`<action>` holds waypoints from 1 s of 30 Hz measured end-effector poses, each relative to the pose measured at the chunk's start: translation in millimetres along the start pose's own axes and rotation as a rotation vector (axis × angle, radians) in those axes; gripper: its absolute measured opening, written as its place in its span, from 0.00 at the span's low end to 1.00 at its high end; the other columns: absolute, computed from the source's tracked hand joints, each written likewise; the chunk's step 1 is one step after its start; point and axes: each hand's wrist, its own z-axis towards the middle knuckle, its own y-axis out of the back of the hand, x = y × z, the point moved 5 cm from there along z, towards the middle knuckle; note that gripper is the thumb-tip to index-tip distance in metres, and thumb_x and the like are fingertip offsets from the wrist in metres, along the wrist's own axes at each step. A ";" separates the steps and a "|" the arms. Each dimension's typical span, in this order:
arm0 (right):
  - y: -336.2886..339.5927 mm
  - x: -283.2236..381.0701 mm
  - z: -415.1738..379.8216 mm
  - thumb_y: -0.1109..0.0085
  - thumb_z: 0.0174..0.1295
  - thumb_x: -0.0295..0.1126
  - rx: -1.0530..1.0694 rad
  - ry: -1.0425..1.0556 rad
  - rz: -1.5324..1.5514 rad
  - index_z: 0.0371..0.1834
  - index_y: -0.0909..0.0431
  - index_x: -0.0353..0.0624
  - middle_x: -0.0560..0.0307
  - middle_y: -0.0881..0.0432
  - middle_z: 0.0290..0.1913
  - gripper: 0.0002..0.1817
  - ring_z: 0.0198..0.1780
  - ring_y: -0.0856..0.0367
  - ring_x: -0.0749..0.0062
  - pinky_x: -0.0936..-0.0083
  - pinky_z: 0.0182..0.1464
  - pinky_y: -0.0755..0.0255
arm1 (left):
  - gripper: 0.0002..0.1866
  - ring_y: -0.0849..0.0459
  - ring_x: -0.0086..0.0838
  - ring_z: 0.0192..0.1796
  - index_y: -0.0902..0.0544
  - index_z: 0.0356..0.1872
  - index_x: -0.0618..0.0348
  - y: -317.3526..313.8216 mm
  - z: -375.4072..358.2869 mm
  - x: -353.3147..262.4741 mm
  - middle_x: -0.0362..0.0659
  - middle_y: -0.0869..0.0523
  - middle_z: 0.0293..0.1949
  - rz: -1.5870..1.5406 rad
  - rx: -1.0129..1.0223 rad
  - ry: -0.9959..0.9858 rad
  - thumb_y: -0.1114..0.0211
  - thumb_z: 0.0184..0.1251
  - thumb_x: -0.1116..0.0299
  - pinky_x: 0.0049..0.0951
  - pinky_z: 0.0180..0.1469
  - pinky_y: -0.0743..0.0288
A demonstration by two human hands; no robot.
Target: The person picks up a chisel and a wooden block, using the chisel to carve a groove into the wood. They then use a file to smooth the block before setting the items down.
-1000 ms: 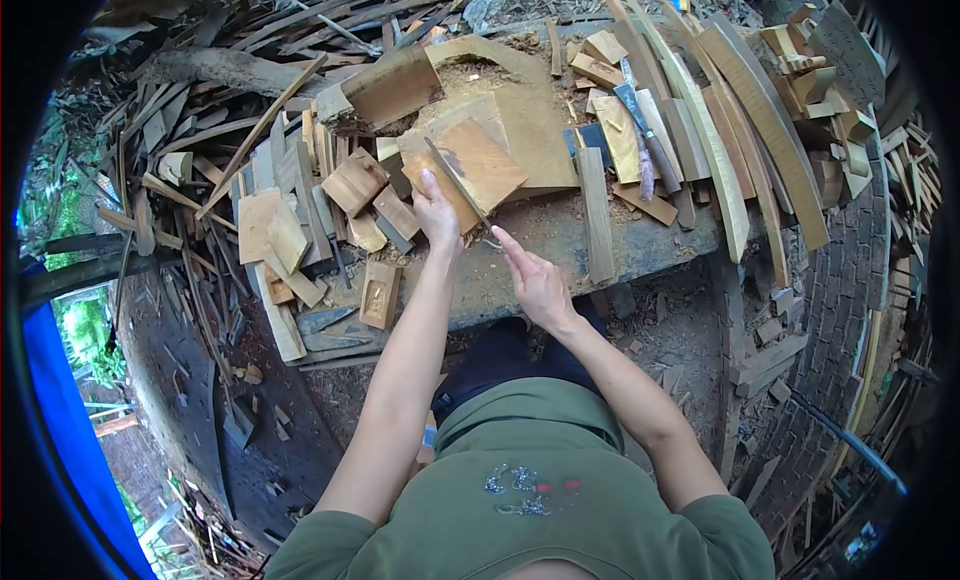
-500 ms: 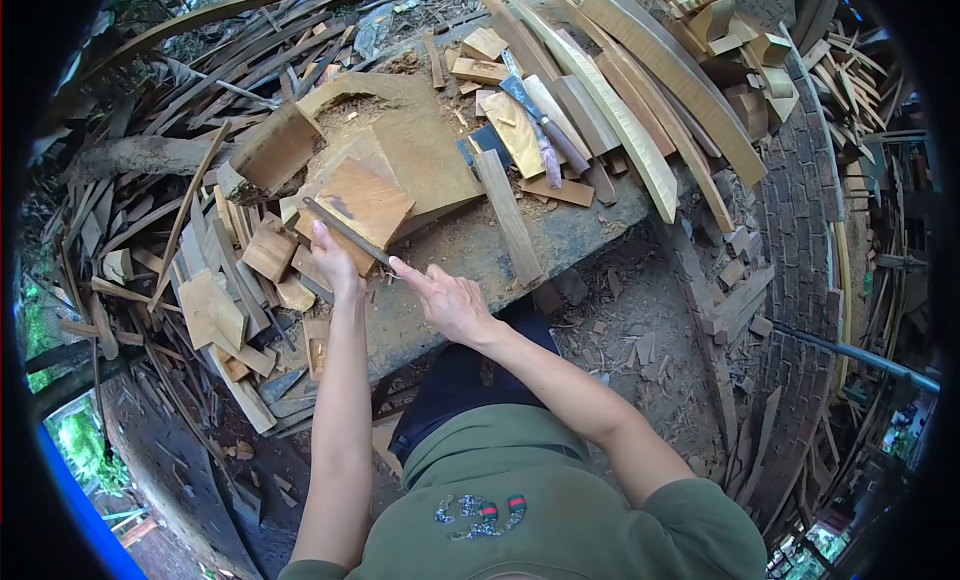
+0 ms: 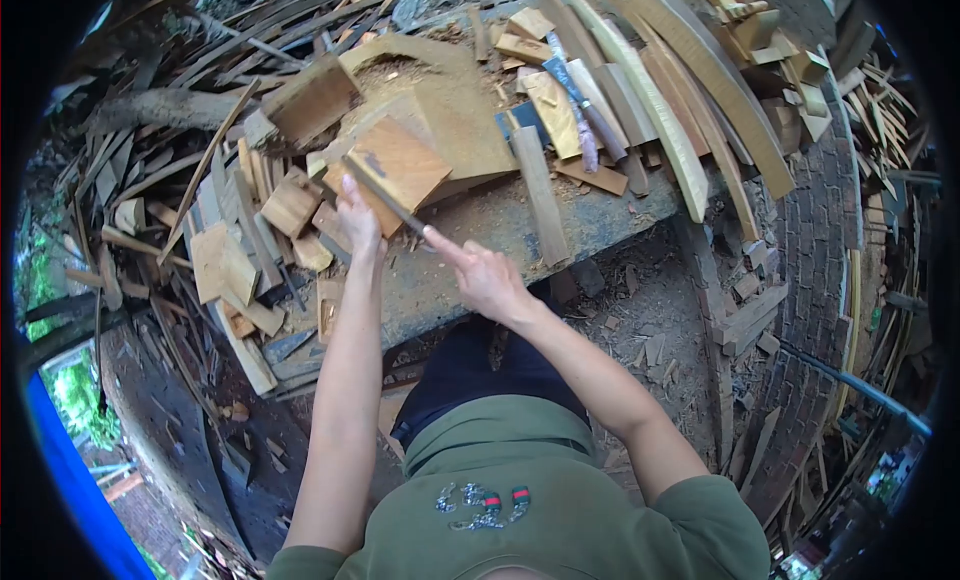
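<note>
A square-cornered wooden block [image 3: 415,160] with a dark stain lies tilted against a larger board [image 3: 465,130] on the bench. My left hand [image 3: 358,220] grips the block's near left edge, its thumb up beside a long, narrow dark bar [image 3: 390,200] that looks like a file. The bar lies slantwise along the block's near edge. Its near end is in my right hand [image 3: 485,280], with the index finger stretched along it and the other fingers curled. Part of my left fingers is hidden behind the block.
Offcuts [image 3: 225,265] crowd the bench's left end. A blue-bladed tool [image 3: 575,95] lies among wood pieces to the right, beside long curved boards [image 3: 640,80]. A loose slat [image 3: 540,195] crosses the bench edge [image 3: 600,245]. Scrap wood surrounds the bench.
The whole view has shifted, so the bench and block appear farther right and higher. Both hands keep their grips, and the bar stays along the block's near edge.
</note>
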 end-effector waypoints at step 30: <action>18.2 12.1 -16.3 0.47 0.64 0.25 -0.175 0.002 -0.012 0.74 0.36 0.69 0.48 0.24 0.31 0.34 0.29 0.19 0.46 0.51 0.33 0.22 | 0.37 0.24 0.43 0.63 0.31 0.62 0.76 -0.7 -9.4 -16.3 0.60 0.22 0.60 0.143 -0.086 -0.025 0.61 0.81 0.43 0.36 0.66 0.34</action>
